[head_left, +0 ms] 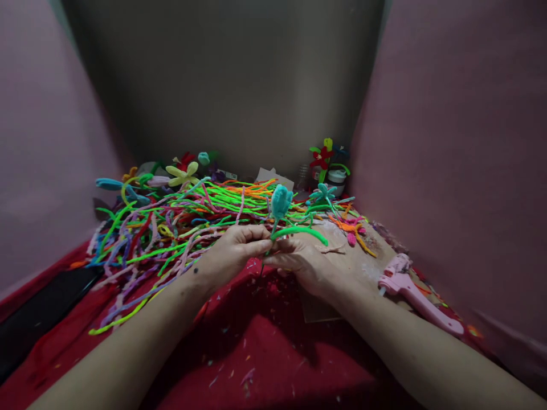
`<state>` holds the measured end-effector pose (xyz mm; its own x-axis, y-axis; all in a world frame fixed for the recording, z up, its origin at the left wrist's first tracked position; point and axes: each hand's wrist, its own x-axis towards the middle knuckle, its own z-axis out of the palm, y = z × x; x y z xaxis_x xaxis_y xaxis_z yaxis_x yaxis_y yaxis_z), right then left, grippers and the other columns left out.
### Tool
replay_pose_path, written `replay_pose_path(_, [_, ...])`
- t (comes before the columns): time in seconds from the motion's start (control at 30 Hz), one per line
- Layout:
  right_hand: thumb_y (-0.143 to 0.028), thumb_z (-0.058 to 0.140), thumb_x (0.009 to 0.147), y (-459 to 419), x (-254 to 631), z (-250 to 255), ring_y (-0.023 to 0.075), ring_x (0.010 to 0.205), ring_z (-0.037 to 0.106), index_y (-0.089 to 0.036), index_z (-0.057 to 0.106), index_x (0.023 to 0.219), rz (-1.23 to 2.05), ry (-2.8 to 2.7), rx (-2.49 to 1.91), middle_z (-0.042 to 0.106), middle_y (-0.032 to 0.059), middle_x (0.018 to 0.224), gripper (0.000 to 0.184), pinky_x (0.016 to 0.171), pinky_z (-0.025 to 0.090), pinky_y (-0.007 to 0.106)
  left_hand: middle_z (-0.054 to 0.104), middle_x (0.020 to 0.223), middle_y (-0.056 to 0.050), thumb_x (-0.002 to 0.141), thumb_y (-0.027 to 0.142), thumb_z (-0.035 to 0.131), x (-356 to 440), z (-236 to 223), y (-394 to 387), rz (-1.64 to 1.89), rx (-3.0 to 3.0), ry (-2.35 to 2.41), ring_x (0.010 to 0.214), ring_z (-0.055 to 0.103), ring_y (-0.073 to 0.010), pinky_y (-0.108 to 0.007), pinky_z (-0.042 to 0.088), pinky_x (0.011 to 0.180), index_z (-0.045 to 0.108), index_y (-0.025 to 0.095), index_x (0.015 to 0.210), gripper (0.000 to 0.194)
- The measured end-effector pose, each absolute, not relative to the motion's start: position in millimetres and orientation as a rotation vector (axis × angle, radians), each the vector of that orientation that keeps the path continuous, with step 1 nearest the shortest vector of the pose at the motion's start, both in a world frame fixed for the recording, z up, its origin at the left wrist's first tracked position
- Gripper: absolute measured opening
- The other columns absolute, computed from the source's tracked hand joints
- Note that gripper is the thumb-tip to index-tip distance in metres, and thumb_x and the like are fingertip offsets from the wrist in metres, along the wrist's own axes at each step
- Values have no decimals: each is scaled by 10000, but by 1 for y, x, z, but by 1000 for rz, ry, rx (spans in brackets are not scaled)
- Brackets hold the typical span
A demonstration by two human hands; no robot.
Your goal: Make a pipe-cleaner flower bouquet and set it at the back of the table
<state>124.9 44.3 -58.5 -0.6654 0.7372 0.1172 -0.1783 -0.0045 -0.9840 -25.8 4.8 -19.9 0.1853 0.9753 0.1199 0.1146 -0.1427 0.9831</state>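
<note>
Between my two hands stands a pipe-cleaner flower (281,201) with a turquoise tulip-shaped head, upright on a thin stem. My left hand (245,246) pinches that stem just below the head. Close against it, my right hand (297,257) has its fingers closed at the same spot, where a green pipe cleaner (303,230) meets the stem and curves off to the right. The stem's dark lower end pokes out beneath the fingers. Which fingertips press the green piece and which the stem is partly hidden.
A large heap of coloured pipe cleaners (171,228) spreads left and behind. A pink glue gun (419,293) lies on a board (371,256) at right. Finished flowers (322,156) stand at the back beside a lidded cup (337,181). A black flat object (47,307) lies at left.
</note>
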Motion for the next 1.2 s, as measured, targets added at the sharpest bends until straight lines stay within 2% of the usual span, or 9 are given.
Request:
replay_pose_path(0.23, [-321, 698, 654, 45, 122, -61, 95, 540, 384, -200, 676, 719, 1731, -1546, -540, 532, -34, 608, 139, 529, 287, 244, 646, 833, -51, 736, 276, 620, -23, -26, 7, 1139, 1450, 1076, 803, 577, -180, -285, 436, 761, 685, 138, 805, 168])
replay_pose_path(0.4, [-307, 687, 663, 46, 121, -61, 124, 641, 476, -195, 678, 717, 1699, -1371, -616, 611, 7, 739, 125, 541, 333, 244, 643, 797, -4, 748, 340, 627, -21, -31, 12, 1332, 1297, 1163, 680, 550, -109, -215, 413, 650, 637, 188, 971, 270])
replay_pose_path(0.53, [-309, 686, 643, 48, 121, -61, 132, 662, 504, -191, 675, 772, 1727, -1146, -731, 633, 20, 790, 175, 513, 337, 235, 614, 737, -1, 740, 346, 626, -20, -35, 15, 1343, 1314, 1240, 645, 531, -105, -222, 404, 627, 613, 153, 889, 244])
replay_pose_path(0.7, [-293, 714, 592, 49, 120, -61, 108, 597, 496, -175, 653, 712, 1738, -992, -765, 614, -7, 699, 179, 507, 333, 236, 610, 739, -12, 703, 262, 648, -12, -40, 10, 1295, 1687, 1474, 663, 539, -146, -251, 387, 618, 594, 169, 848, 181])
replay_pose_path(0.8, [-276, 702, 610, 50, 117, -66, 102, 571, 496, -175, 658, 733, 1758, -995, -699, 622, -7, 705, 165, 520, 350, 241, 597, 696, -13, 763, 270, 590, -10, -49, 6, 1288, 2054, 1670, 629, 527, -148, -255, 358, 622, 589, 193, 801, 86])
replay_pose_path(0.93, [-287, 694, 635, 51, 116, -74, 105, 583, 503, -175, 653, 716, 1711, -1093, -681, 634, -2, 727, 144, 539, 367, 243, 583, 700, -28, 848, 260, 455, -12, -61, 6, 1171, 2339, 1786, 623, 533, -155, -258, 346, 613, 559, 192, 784, 139])
replay_pose_path(1.03, [-305, 687, 654, 50, 117, -72, 116, 605, 504, -182, 652, 714, 1640, -1176, -690, 616, -6, 702, 141, 554, 379, 249, 521, 641, -3, 866, 223, 393, -14, -64, 9, 1146, 2388, 1797, 566, 487, -134, -249, 329, 579, 519, 186, 739, 183])
replay_pose_path(1.2, [-267, 642, 697, 45, 122, -54, 134, 663, 520, -176, 617, 616, 1467, -1438, -622, 580, -12, 650, 124, 662, 406, 276, 459, 601, 34, 834, 200, 430, -14, -55, 12, 1269, 2131, 1696, 548, 419, -101, -220, 316, 554, 507, 180, 705, 151])
